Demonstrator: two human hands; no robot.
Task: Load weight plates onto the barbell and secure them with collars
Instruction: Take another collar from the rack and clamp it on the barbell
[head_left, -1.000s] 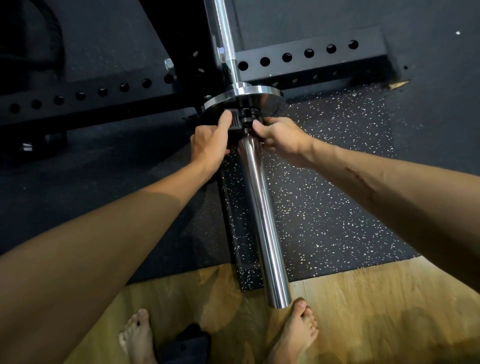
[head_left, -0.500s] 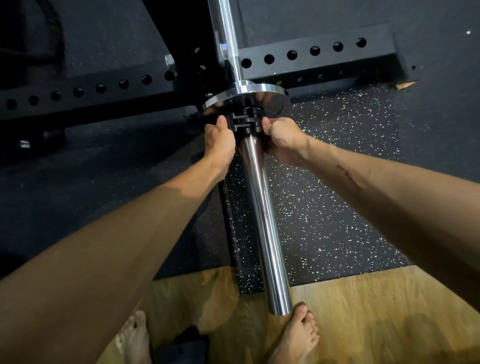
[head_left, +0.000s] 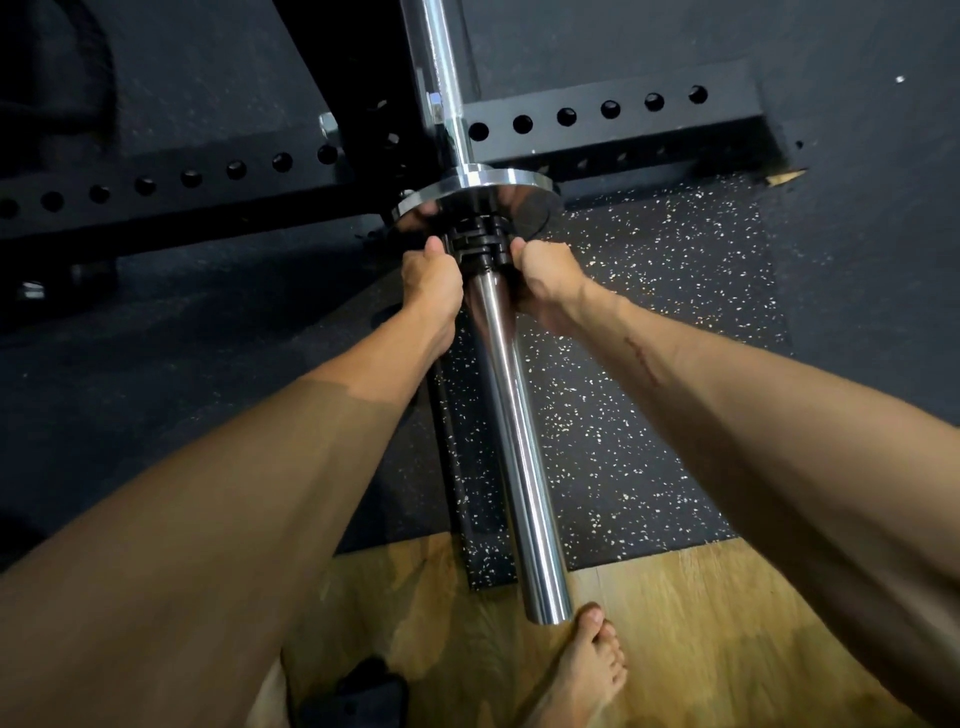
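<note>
A chrome barbell sleeve (head_left: 519, 457) runs from its free end near my feet up to the bar's round chrome flange (head_left: 483, 195). A black collar (head_left: 475, 241) sits on the sleeve, right against the flange. My left hand (head_left: 431, 280) grips the collar's left side with its thumb up on it. On the other side, my right hand (head_left: 545, 280) grips the collar with curled fingers. No weight plate shows on the sleeve.
A black rack beam with a row of holes (head_left: 587, 119) crosses behind the bar. Speckled black rubber matting (head_left: 649, 364) lies under the sleeve, wooden floor (head_left: 727, 623) beyond it. My bare foot (head_left: 587, 670) stands by the sleeve's end, and a dark object (head_left: 363, 696) lies at the bottom edge.
Both hands have slid the collar a little up the sleeve toward the flange and closed tighter on it. The camera view has shifted slightly.
</note>
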